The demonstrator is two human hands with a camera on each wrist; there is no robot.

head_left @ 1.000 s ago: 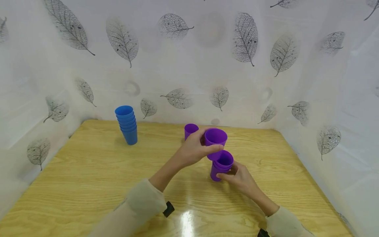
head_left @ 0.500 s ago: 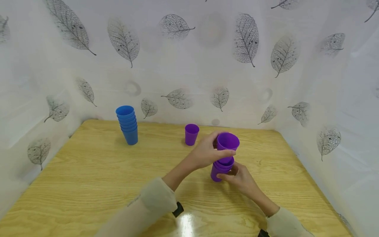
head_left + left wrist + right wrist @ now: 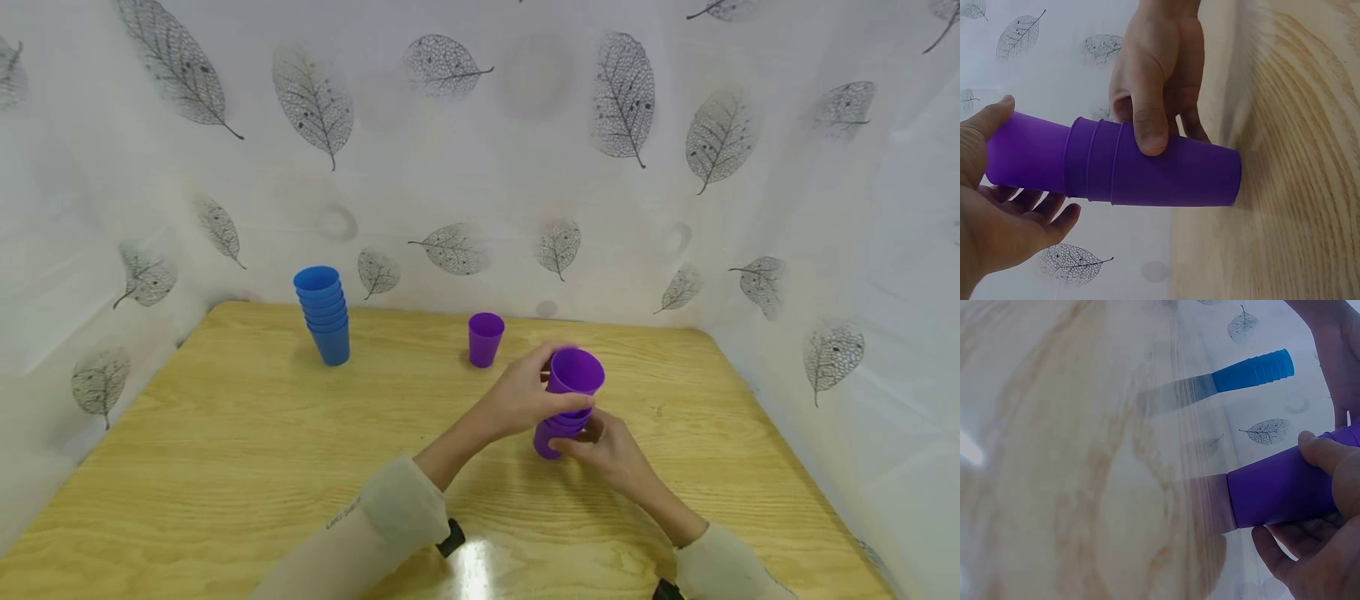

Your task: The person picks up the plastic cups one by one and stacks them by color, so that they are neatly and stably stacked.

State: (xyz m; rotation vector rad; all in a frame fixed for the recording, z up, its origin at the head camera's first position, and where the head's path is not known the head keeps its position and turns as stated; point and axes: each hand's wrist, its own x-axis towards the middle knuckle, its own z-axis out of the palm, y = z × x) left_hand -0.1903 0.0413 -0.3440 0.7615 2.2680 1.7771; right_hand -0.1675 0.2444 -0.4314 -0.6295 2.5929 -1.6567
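Note:
My left hand (image 3: 525,398) grips a purple cup (image 3: 1029,153) near its rim, thumb on the near side and fingers behind. The lower part of that cup sits inside the top of a stack of purple cups (image 3: 1175,175), whose rims show close together in the left wrist view. My right hand (image 3: 611,450) holds the stack low down, thumb on one side and fingers on the other. In the right wrist view the stack's base (image 3: 1260,494) stands upright on the table. A single purple cup (image 3: 485,340) stands upright farther back, left of the stack.
At the back left a tall stack of nested blue cups (image 3: 322,317) stands on the wooden table (image 3: 225,467). Whitish sheeting (image 3: 480,167) printed with grey leaves rises along the table's back and sides.
My left hand has moved right and down, bringing its purple cup from above the stack into its top. My right hand and the stack stayed put; the single purple cup has come into full view.

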